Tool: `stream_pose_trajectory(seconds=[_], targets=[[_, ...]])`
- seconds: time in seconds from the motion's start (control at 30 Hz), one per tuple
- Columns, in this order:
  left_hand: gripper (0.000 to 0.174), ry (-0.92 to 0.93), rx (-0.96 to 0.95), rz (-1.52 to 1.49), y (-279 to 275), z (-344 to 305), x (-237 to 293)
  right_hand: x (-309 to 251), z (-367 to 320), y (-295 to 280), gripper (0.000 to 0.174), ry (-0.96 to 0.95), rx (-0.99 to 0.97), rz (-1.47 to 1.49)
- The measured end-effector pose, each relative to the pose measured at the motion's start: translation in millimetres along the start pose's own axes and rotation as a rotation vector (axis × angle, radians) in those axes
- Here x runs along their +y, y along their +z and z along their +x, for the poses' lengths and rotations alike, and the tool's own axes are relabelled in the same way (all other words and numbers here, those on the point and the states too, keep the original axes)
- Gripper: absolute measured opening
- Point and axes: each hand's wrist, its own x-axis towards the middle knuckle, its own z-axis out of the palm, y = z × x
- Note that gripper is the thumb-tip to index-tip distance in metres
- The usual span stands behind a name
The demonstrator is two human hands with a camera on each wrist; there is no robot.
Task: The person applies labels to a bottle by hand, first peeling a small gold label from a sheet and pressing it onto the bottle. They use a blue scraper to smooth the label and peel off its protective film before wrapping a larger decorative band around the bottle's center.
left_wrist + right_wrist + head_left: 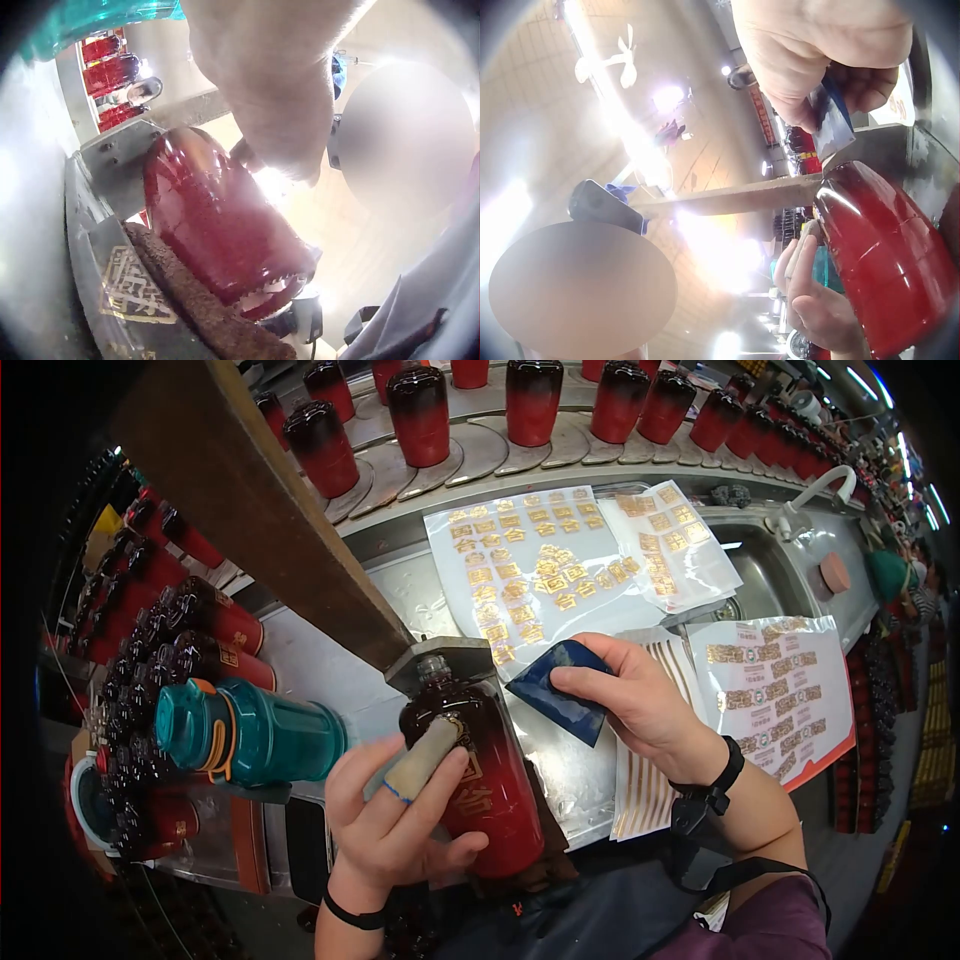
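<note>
A glossy bottle [505,825], dark at the neck and red below, lies tilted in a holder with a metal neck plate [455,657] and brown padding [180,285]. Gold characters mark its upper face. My left hand [400,835] is at this face, fingers extended; one wears a beige finger cot [425,760] whose tip touches the bottle by the gold marking. My right hand [650,705] pinches a dark blue, flat, triangular scraper [560,705] between thumb and fingers, beyond the bottle's right side. In the right wrist view the scraper [831,124] stands apart above the bottle [892,277].
Sheets of gold stickers [540,550] lie behind the bottle, with another printed sheet [780,690] at right. A sink [770,565] is behind them. At left stands a teal water bottle [290,735] near many red bottles. A brown beam [270,510] slants overhead; bottles [420,420] line a conveyor.
</note>
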Motion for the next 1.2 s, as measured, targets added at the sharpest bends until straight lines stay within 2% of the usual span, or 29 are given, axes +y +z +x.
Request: stream_pose_trajectory(seconds=[0.33, 0.5, 0.63, 0.9, 1.07, 1.2], targets=[[0.056, -0.029, -0.028, -0.108, 6, -8, -3, -1, -3, -3, 0.024, 0.004, 0.015, -0.033], [0.061, -0.117, -0.004, -0.166, 7, -15, 0, 0, -2, -4, 0.024, 0.008, 0.015, -0.032], [0.06, -0.15, -0.033, -0.173, 6, -2, -2, -2, -4, 0, 0.024, 0.001, 0.034, -0.05], [0.048, 0.015, -0.112, -0.278, -7, -16, -5, -4, -9, 0, 0.023, 0.015, 0.085, -0.079], [0.048, 0.011, -0.063, -0.293, -9, -26, -1, -4, -12, 4, 0.024, 0.007, 0.095, -0.061], [0.05, -0.088, 0.007, -0.181, -9, -16, -5, -3, -12, 4, 0.024, 0.003, 0.068, -0.061]])
